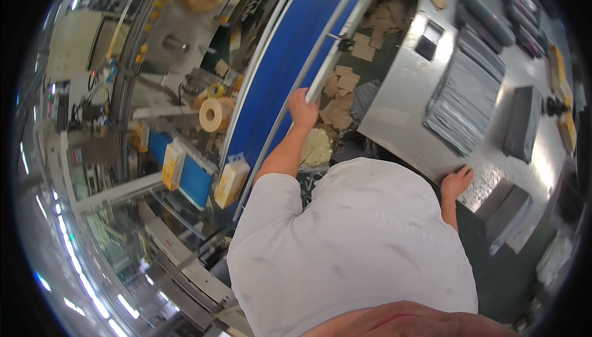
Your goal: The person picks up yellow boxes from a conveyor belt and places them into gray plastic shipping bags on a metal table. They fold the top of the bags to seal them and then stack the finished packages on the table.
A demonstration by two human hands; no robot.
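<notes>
My left hand (303,109) is closed over the pale side rail (329,62) of a long conveyor with a blue belt (266,87). On the same conveyor, nearer to me, stands a white-and-yellow pack (232,183). To my right, my right hand (457,183) rests with fingers stretched out on the near edge of a metal table (394,115), holding nothing. Beyond that hand lies a stack of flat grey plastic bags (462,106). A dark grey block-shaped bundle (523,122) is farther right, and another grey piece (504,210) sits near the table's corner.
A phone-like dark object (429,40) lies on the table. Brown cardboard pieces (338,99) litter the floor between conveyor and table, near a round yellowish object (317,147). Left stands machinery with a tape-like roll (212,115) and another pack (174,165) on a short blue belt (196,188).
</notes>
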